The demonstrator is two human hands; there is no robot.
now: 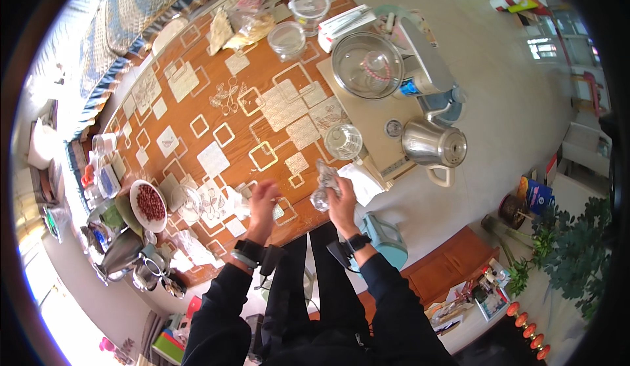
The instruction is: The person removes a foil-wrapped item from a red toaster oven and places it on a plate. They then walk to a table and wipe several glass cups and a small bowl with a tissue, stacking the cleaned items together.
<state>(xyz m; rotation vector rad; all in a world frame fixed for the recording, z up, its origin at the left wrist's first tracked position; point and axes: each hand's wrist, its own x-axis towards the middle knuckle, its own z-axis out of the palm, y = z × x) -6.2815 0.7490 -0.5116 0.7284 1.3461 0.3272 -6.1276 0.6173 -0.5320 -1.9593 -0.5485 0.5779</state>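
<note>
My right hand (341, 203) is closed on a crumpled, shiny clear or silvery plastic piece (325, 186) above the table's near edge. My left hand (264, 207) is raised over the wooden table (231, 134), fingers apart and slightly curled, with nothing seen in it. Beyond my right hand stands a clear drinking glass (343, 142). White tissue (362, 183) lies to its right, at the table edge. Left of my left hand are crumpled white tissue (238, 203) and a clear round container (187, 203). Farther left sits a white bowl of red beans (149, 205).
A steel kettle (433, 142) and a large glass bowl (367, 65) holding a pink bead bracelet stand at the right. Clear tubs (287, 41) and food bags (253, 24) are at the far side. Metal pots (120, 252) stand at the left. A teal stool (384, 240) is below the edge.
</note>
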